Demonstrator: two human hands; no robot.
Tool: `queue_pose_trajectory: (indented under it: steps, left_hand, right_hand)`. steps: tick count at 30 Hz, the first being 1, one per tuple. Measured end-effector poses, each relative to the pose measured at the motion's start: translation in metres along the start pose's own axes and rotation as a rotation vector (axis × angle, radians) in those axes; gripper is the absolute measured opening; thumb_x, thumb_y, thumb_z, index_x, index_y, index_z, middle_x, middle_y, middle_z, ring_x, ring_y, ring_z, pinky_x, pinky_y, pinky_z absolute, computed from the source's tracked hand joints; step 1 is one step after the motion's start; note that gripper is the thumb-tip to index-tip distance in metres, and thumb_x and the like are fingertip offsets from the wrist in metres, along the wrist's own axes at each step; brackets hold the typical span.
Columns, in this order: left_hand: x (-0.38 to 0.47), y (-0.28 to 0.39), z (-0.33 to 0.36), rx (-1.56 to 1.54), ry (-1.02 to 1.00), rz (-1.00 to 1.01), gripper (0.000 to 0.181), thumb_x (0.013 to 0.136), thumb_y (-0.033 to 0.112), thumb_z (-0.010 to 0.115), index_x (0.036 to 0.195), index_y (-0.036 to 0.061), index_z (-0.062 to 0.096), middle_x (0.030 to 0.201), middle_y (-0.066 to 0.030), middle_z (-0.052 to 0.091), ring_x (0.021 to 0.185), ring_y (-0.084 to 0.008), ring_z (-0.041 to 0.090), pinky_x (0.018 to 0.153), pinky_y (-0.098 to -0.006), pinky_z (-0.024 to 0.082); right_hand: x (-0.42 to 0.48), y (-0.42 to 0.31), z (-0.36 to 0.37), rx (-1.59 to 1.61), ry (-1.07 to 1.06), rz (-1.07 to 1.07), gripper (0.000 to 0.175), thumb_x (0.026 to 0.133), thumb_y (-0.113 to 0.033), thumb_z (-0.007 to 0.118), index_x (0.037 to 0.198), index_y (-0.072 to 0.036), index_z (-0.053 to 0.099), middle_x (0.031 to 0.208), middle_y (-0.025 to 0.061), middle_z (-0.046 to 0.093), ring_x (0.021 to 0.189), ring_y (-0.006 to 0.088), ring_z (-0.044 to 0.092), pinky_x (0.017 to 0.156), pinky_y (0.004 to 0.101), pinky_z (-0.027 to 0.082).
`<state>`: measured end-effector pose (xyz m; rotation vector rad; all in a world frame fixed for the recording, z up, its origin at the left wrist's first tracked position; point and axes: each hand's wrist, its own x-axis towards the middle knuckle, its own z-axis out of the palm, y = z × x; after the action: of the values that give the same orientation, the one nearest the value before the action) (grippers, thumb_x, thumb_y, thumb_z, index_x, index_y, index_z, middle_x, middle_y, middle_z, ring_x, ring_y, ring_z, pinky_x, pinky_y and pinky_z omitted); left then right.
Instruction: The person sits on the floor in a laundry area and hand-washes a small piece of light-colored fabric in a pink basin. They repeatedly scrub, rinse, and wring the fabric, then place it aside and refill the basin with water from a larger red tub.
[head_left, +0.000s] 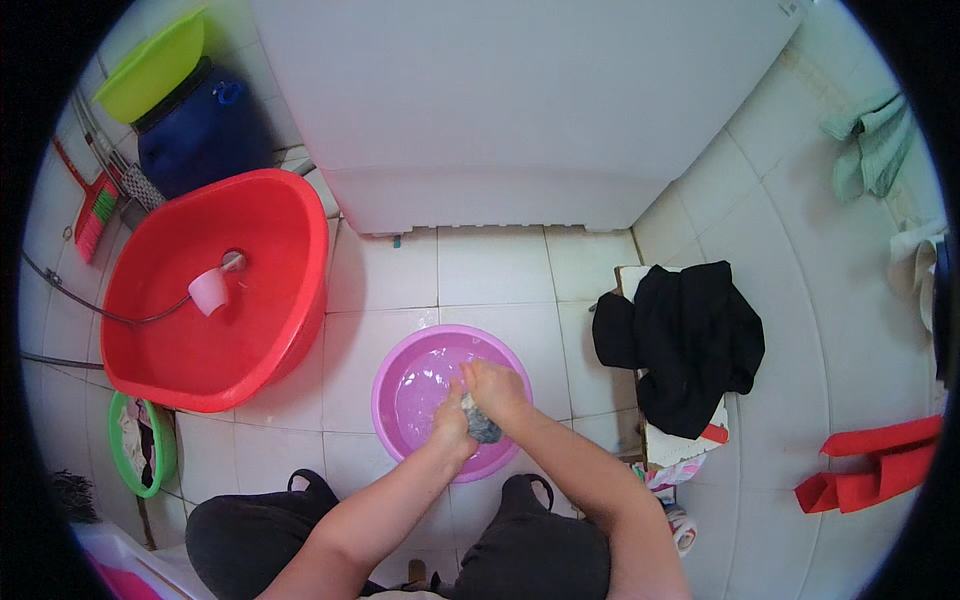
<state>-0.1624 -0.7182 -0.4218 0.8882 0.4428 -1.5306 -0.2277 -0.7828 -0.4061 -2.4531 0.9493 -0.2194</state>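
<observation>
Before me on the tiled floor stands a round pink plastic basin with clear water in it. Both my hands are over its right half. Between them is a bunched grey and whitish cloth, its lower part hanging just below my fingers. My left hand grips it from the left and my right hand from the right, the hands close together. How much of the cloth lies inside my fists is hidden.
At left stand a large red tub holding a pink cup, a green basket of clothes, and a blue barrel. A white appliance rises ahead. Black cloth covers a small stand at right.
</observation>
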Motion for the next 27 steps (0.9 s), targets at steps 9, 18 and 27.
queue_pose_trajectory:
  steps: [9,18,27]
  left_hand:
    - [-0.014,0.008,0.013,0.015,0.059,0.096,0.044,0.094,0.052,0.046,0.102,0.0098,0.059,0.099,-0.0052,0.06,0.081,-0.0203,0.058,0.073,-0.0382,0.047]
    - [-0.01,0.057,-0.011,0.96,0.166,0.708,0.022,0.092,0.026,0.056,0.09,0.0057,0.064,0.093,-0.0027,0.059,0.085,-0.0144,0.053,0.078,-0.0284,0.041]
    - [-0.023,0.066,0.004,1.132,-0.275,0.386,0.018,0.089,0.02,0.059,0.09,0.0026,0.065,0.098,-0.0036,0.054,0.094,-0.0155,0.051,0.084,-0.0292,0.039]
  right_hand:
    - [0.003,0.021,-0.017,0.23,0.203,0.262,0.034,0.094,-0.031,0.046,0.086,-0.003,0.064,0.081,0.0177,0.066,0.075,0.0354,0.062,0.067,0.0456,0.046]
    - [-0.012,0.063,-0.019,0.932,0.048,0.256,0.012,0.088,-0.014,0.061,0.088,-0.003,0.057,0.082,0.0035,0.059,0.072,0.0106,0.053,0.063,0.0303,0.044]
    - [0.002,0.042,-0.045,0.762,-0.358,-0.03,0.017,0.078,-0.002,0.061,0.094,-0.004,0.055,0.101,0.0077,0.05,0.078,0.0163,0.052,0.071,0.0289,0.045]
